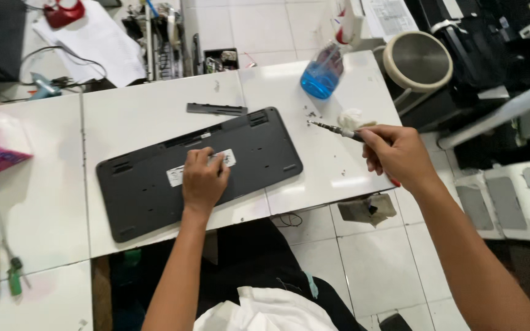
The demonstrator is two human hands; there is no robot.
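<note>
Head view shows my left hand (203,179) pressed flat, fingers together, on the upturned dark grey plastic keyboard (197,170) lying on the white counter (44,202). My right hand (397,153) is clamped on a slim metal screwdriver (334,129), tip hovering off the keyboard's right end. Beyond, a clear spray bottle (323,73) holds blue liquid.

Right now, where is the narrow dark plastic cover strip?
In the head view, the narrow dark plastic cover strip lies on the white table, just beyond the upturned black keyboard, left of the blue spray bottle.
</note>
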